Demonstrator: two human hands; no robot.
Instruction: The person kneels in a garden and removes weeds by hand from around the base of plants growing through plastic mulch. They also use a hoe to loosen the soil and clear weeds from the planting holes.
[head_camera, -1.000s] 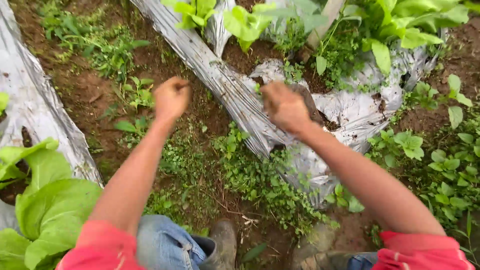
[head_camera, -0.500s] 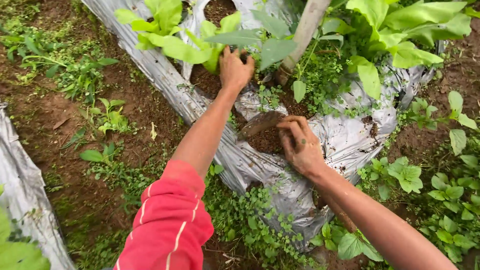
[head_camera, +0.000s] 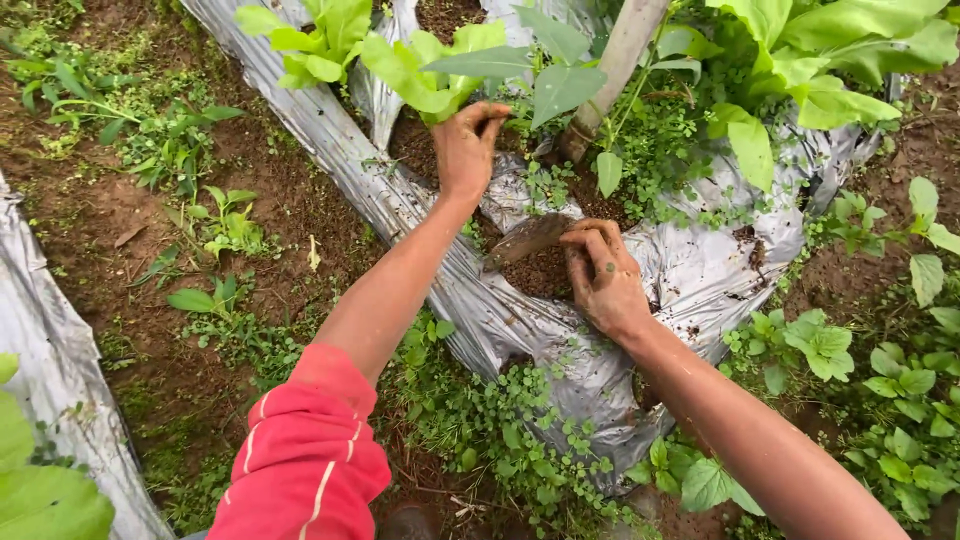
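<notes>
The left hand curls its fingertips in among the leafy seedling, so what that grip pinches is hidden. The right hand covers the handle of the flat blade, whose tip is sunk in soil. The pale stake runs off the top edge. Both shoulders are cut off below.

Wooden stake, low weeds, bare brown soil
</notes>
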